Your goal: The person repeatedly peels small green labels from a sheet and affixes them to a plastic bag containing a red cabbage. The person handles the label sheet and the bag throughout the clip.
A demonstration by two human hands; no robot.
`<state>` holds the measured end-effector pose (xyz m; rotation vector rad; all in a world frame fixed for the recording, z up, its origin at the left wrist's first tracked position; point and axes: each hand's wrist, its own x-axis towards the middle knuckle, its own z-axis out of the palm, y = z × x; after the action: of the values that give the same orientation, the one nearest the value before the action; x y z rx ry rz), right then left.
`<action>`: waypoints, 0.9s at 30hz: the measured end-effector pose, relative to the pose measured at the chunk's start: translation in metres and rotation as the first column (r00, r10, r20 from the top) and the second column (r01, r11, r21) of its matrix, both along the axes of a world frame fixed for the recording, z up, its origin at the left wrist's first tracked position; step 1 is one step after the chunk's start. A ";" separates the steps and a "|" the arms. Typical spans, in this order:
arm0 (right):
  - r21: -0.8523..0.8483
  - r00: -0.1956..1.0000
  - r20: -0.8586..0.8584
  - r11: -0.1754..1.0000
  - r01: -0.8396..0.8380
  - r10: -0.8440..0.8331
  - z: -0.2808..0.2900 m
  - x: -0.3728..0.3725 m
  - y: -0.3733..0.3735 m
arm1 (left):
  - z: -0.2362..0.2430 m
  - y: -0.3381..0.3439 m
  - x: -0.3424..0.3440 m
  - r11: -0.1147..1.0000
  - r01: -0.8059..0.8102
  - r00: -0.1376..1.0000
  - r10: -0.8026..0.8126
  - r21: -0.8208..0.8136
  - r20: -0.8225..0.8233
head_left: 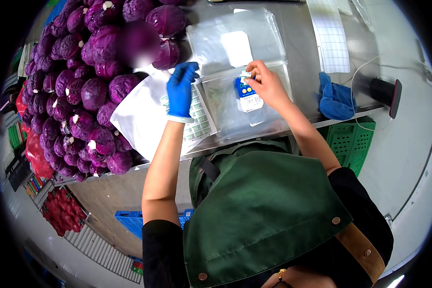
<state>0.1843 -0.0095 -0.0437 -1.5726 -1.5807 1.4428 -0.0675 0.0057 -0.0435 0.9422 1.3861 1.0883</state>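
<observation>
My right hand (270,86), bare, pinches a small green and white sticker (245,74) at the top of a blue and white label (249,98). That label lies on a stack of clear plastic bags (221,108) on the metal table. My left hand (180,90) wears a blue glove and is above a sheet of small green and white stickers (200,120), its fingers bent together; whatever may be between them is hidden. White backing paper (141,115) spreads under and left of the sheet. More clear bags (204,41) with a white label (236,48) lie beyond.
A large heap of red cabbages (93,93) fills the table's left side. To the right lie a blue cloth (336,98), a white gridded sheet (331,41), a thin cable and a black device (384,91). A green crate (353,144) stands below the table's right edge.
</observation>
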 end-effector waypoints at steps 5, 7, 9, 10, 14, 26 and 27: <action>0.111 0.997 0.077 0.993 -0.036 0.027 -0.009 0.000 0.000 | -0.005 -0.020 0.019 0.948 0.283 0.834 -0.169 0.145 -0.525; 0.087 1.000 0.023 0.996 0.007 -0.009 -0.010 0.004 -0.001 | -0.010 0.002 0.022 0.856 0.435 0.611 -0.051 0.281 -0.790; 0.074 0.999 -0.024 0.996 0.045 -0.043 -0.010 0.003 0.000 | -0.016 0.023 0.029 0.849 0.492 0.466 -0.072 0.191 -0.882; 0.071 0.997 -0.040 0.995 0.066 -0.063 -0.009 0.003 0.001 | -0.023 0.031 0.033 0.850 0.500 0.370 -0.037 0.166 -0.928; 0.070 0.987 -0.095 0.988 0.136 -0.129 -0.003 0.005 0.001 | -0.054 0.043 0.038 0.797 0.588 0.136 0.077 0.143 -0.988; 0.142 0.688 -0.660 0.850 0.508 -0.301 0.079 0.042 0.000 | 0.008 -0.013 0.037 0.742 0.601 0.661 -0.250 0.299 -0.707; 0.141 0.650 -0.699 0.832 0.536 -0.300 0.086 0.044 0.003 | 0.006 -0.026 0.035 0.718 0.644 0.662 -0.350 0.263 -0.663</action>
<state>0.2286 -0.0065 0.0426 -0.9691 -0.8843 1.1766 -0.0326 -0.0198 -0.0373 2.0455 1.1710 0.7160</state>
